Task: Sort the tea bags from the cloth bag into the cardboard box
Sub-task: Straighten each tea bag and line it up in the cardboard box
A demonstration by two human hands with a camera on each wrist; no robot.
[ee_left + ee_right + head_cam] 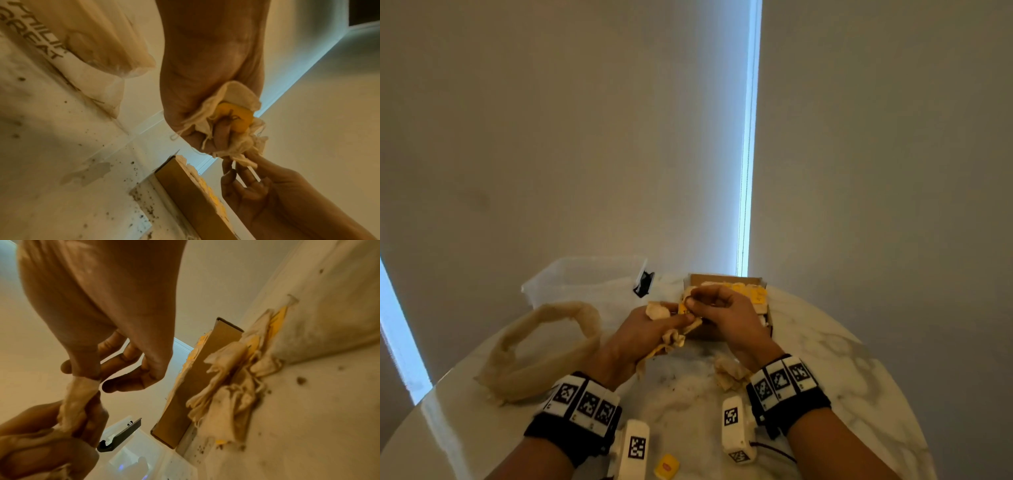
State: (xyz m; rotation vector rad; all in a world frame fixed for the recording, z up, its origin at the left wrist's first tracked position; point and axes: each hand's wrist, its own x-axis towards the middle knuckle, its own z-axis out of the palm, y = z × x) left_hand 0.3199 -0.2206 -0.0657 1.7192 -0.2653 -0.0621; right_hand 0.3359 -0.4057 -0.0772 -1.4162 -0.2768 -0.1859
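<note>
Both hands meet above the marble table, just in front of the cardboard box. The left hand has its fingers curled round a bunch of crumpled tea bags with a yellow tag in their midst; the right hand pinches the tip of one tea bag between thumb and forefinger, its other fingers loosely spread. The box stands at the table's far edge, against the blinds, with pale bags and yellow tags already lying in it; its near wall is half hidden behind the right hand. More tea bags are heaped on the table against the box's near side, by the right wrist. The cloth bag lies slack and open to the left, near the rim, with a clear plastic bin behind it. A loose yellow tag sits at the near edge between the forearms. Dark crumbs speckle the marble. How many bags the left hand grips cannot be made out.
</note>
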